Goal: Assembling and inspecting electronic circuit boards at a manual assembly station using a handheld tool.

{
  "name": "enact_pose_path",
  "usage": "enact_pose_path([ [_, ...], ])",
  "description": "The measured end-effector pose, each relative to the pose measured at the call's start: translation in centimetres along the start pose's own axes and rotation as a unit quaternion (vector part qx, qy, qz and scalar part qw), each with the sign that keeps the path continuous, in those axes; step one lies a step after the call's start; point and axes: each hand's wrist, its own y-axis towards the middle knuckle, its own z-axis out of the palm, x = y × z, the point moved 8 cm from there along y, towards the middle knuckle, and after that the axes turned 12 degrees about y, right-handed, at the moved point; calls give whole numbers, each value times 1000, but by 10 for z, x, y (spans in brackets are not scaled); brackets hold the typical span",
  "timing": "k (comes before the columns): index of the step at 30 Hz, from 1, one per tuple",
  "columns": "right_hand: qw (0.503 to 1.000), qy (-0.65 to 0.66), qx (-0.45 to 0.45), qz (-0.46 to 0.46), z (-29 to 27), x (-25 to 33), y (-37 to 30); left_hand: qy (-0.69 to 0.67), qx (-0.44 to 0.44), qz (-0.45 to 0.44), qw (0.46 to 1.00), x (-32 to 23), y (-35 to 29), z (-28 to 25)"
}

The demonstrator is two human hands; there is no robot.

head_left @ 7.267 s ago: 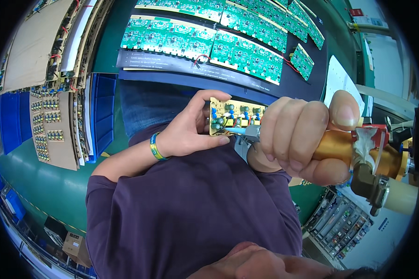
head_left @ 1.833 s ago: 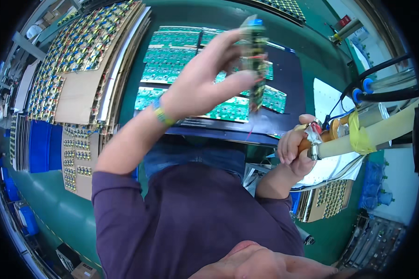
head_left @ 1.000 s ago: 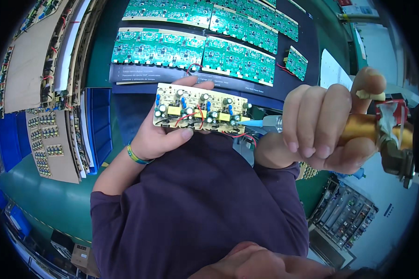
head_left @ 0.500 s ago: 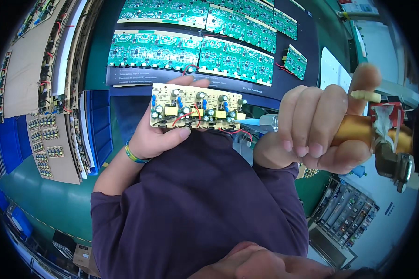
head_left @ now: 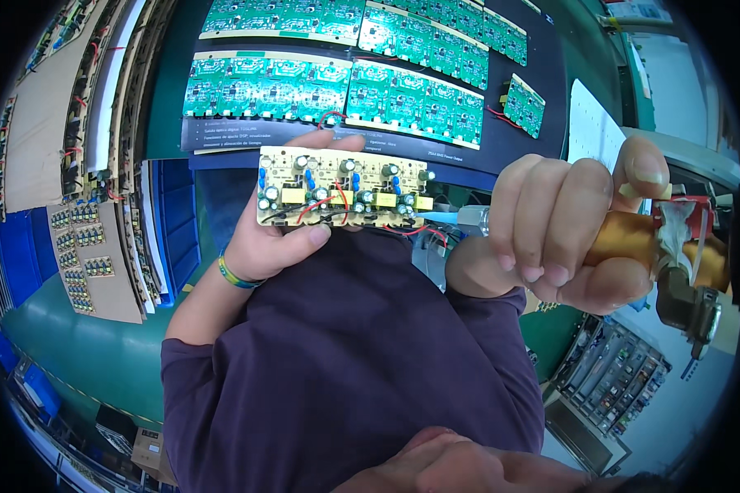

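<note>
My left hand (head_left: 275,234) grips a tan circuit board panel (head_left: 329,177) by its left end, thumb on the near edge and fingertips behind the far edge. Green-topped capacitors, yellow blocks, blue discs and red and black wires stand on its upward face. In my right hand (head_left: 559,226) is a glue dispenser (head_left: 621,238) with a gold barrel, a red part at its back and a pale blue nozzle. The nozzle tip meets the panel's right end near a capacitor; whether it touches is too small to tell. My right thumb rests by the pale lever above the red part.
Several green circuit board panels (head_left: 411,107) lie in rows on a dark mat beyond my hands. A small board (head_left: 524,107) with red wires sits to their right. Cardboard sheets (head_left: 45,107) bearing boards stand at left, near blue bins (head_left: 177,214).
My right thumb has come down onto the pale lever, which stood uncovered before. The panel in my left hand has shifted slightly left, while the nozzle stays at its right end.
</note>
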Motion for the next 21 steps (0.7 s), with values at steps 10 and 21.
enact_pose_path([
  [10, 999, 7, -44, 1, -11, 4, -2, 36, 22, -14, 999, 2, -3, -2],
  [21, 1000, 17, -24, 8, -13, -2, -4, 19, 44, -8, 999, -4, -4, 7],
])
